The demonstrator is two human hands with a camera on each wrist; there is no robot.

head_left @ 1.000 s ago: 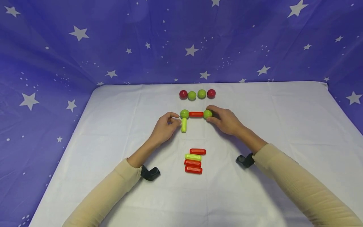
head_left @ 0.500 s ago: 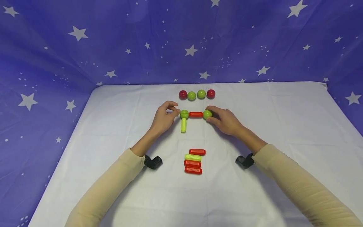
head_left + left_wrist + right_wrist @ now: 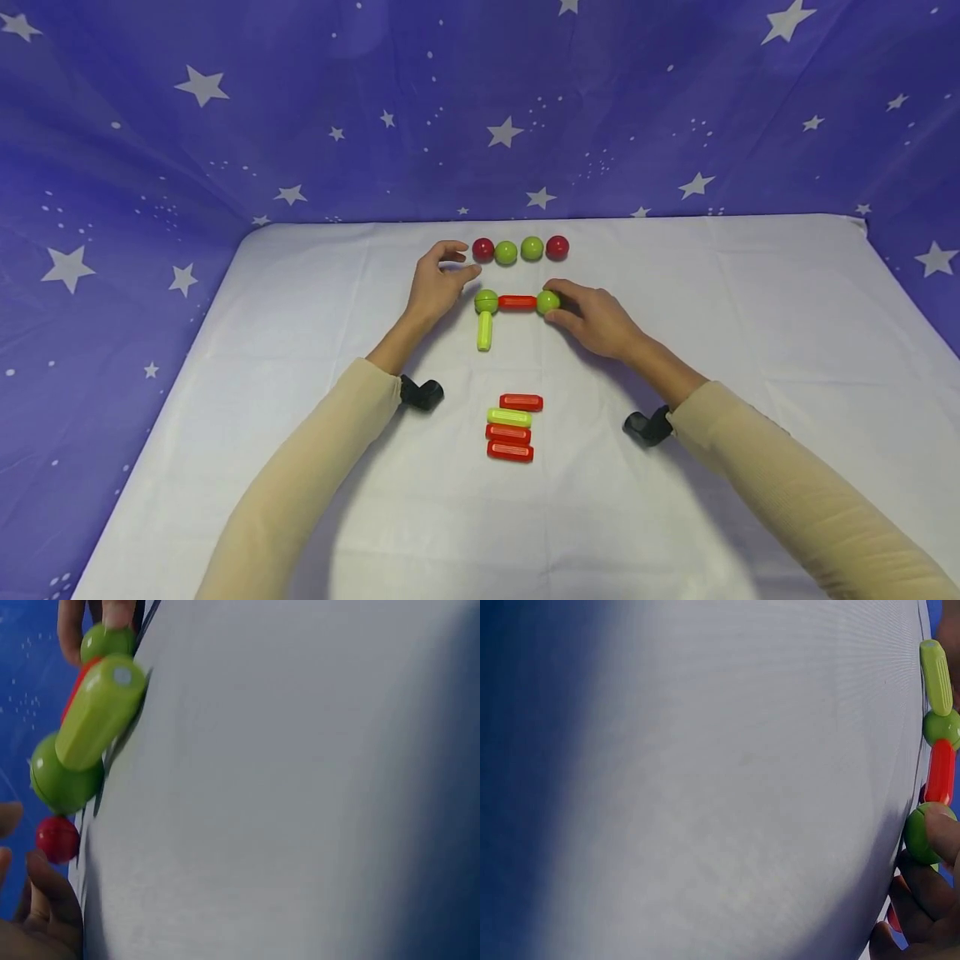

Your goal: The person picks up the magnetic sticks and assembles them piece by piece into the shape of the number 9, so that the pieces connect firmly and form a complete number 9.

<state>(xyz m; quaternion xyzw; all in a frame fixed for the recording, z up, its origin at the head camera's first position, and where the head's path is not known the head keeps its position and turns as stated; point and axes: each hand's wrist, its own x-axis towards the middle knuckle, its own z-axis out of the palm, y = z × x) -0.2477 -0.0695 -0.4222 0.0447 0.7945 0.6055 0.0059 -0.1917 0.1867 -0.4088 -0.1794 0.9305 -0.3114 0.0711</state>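
Note:
My right hand [image 3: 596, 321] pinches the green ball [image 3: 548, 302] at the right end of a joined piece. That piece runs along a red rod [image 3: 517, 302] to a second green ball [image 3: 486, 301], from which a yellow-green rod [image 3: 484, 331] points toward me. My left hand [image 3: 437, 283] is empty, thumb and fingers spread apart, just left of a red ball [image 3: 483, 250] in the back row. In the left wrist view the same red ball [image 3: 58, 839] shows between the thumb and fingers, without contact. The right wrist view shows my thumb on the held green ball [image 3: 922, 834].
Beside the left red ball, two green balls [image 3: 506, 253] and another red ball [image 3: 557, 247] complete the back row. Nearer me lie several loose rods, red [image 3: 510, 452] and yellow-green [image 3: 509, 417], stacked in a column. A white cloth [image 3: 720, 300] covers the table, before a starry blue backdrop [image 3: 420, 100].
My left hand has moved away from the yellow-green rod, past the left green ball, to beside the back row's red ball. My right hand stays on its green ball.

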